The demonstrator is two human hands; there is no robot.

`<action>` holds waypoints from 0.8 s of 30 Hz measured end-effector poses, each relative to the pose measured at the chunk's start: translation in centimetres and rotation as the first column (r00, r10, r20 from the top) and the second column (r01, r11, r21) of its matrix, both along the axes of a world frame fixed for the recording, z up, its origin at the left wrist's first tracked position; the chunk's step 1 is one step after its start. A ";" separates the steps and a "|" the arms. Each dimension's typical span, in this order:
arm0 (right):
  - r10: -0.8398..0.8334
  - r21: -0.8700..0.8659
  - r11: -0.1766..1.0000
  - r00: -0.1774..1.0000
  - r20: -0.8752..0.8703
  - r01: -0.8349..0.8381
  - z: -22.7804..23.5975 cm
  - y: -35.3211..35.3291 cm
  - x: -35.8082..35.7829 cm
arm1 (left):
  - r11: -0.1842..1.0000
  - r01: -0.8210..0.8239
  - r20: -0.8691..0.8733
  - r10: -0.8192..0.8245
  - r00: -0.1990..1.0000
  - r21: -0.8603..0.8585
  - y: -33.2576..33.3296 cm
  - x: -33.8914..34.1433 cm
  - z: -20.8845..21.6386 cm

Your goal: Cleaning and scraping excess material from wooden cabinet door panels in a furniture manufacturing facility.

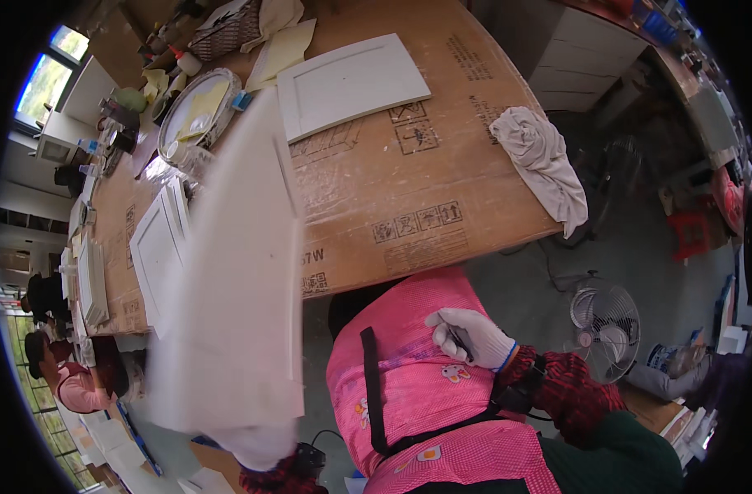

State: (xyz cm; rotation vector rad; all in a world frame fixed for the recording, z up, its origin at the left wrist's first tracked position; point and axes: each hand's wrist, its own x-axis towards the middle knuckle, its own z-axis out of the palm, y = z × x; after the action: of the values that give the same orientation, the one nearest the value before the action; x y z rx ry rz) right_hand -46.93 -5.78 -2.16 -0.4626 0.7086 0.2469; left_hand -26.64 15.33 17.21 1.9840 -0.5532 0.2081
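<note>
A large white panel (236, 272), smeared by motion, stands on edge at the left. My left hand (259, 445), in a white glove, grips it at its lower end; most of the fingers are hidden behind it. In front of the pink apron (409, 370), my right hand (479, 336) is curled in a white glove. A slim dark object (460, 343) shows between its fingers, too small to name. Another white panel with a recessed middle (355, 82) lies flat across the cardboard-covered table (376, 181).
A crumpled pale cloth (542, 160) hangs over the table's right edge. Stacked white panels (166, 239), a round tray (196, 111) and a wicker basket (228, 33) are on the table's left side. A fan (604, 329) stands at right; a person in pink (79, 387) is at far left.
</note>
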 end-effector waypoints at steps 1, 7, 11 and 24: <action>-0.052 -0.028 0.998 0.997 0.049 0.053 -0.2 -0.1 -0.2 | 0.783 0.217 0.189 -0.390 0.901 0.583 0.8 0.2 0.1; 0.022 -0.259 0.966 1.000 -0.004 -0.022 0.5 -1.6 -1.4 | 0.382 0.185 0.250 -0.832 0.495 0.905 -3.1 -2.4 -2.5; -0.121 -0.315 0.942 0.993 -0.006 0.113 1.4 -1.5 -1.6 | 0.827 0.306 0.311 -0.481 0.820 0.472 1.8 1.8 -1.6; -0.021 -0.438 0.899 0.994 -0.110 -0.030 1.2 -2.6 -2.1 | 0.827 -0.415 -0.901 -0.227 0.370 -0.379 4.6 -0.3 -5.1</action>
State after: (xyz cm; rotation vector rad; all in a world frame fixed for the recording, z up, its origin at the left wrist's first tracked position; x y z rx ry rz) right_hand -49.05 -8.34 -1.00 -0.8880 0.8778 0.1148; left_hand -26.92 19.93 12.11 1.2093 0.3953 -0.6446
